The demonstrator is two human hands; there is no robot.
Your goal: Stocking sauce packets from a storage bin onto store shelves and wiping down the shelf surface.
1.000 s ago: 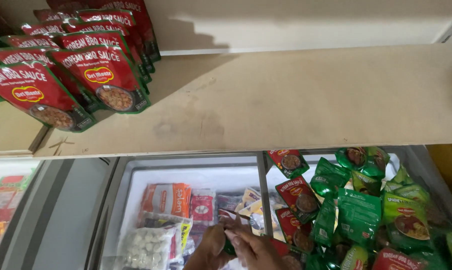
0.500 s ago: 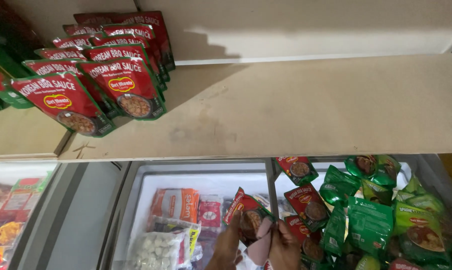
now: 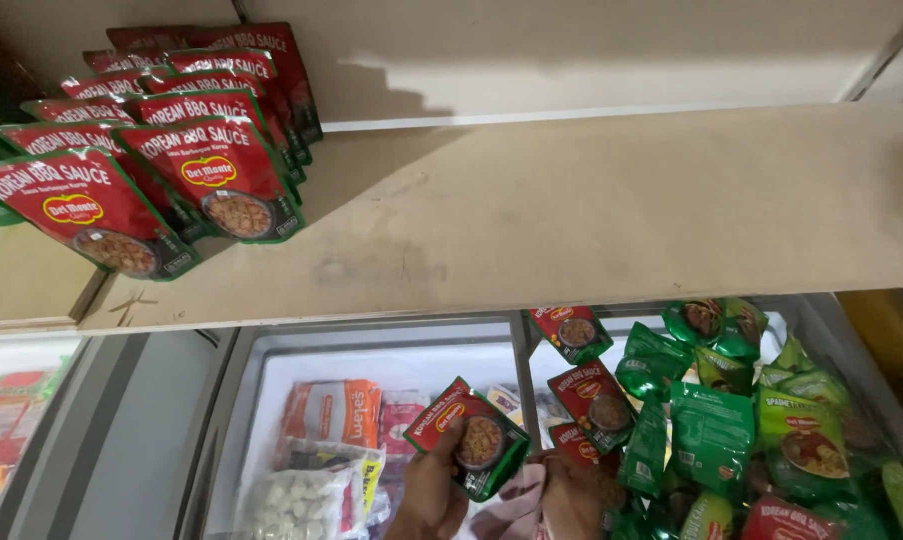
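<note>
At bottom centre, the left hand [image 3: 429, 495] gripped a red sauce pouch [image 3: 468, 437] over the freezer [image 3: 371, 350] — the right hand [image 3: 571, 495] touched it, grip unclear. Upper-left shelf [image 3: 591, 220] held some pouches [image 3: 171, 170] — many remained below.

Red flexible sauce pouch with green lower edge and round food picture on front [image 3: 468, 436]: I see it raised above glass lid of chest freezer, printed face toward camera, tilted with top corner up-left and bottom corner down-right. Pinched at lower left edge. Pouch flat, unopened as far as I can tell, surface glossy. Lower right corner overlaps pink cloth beneath.
</note>
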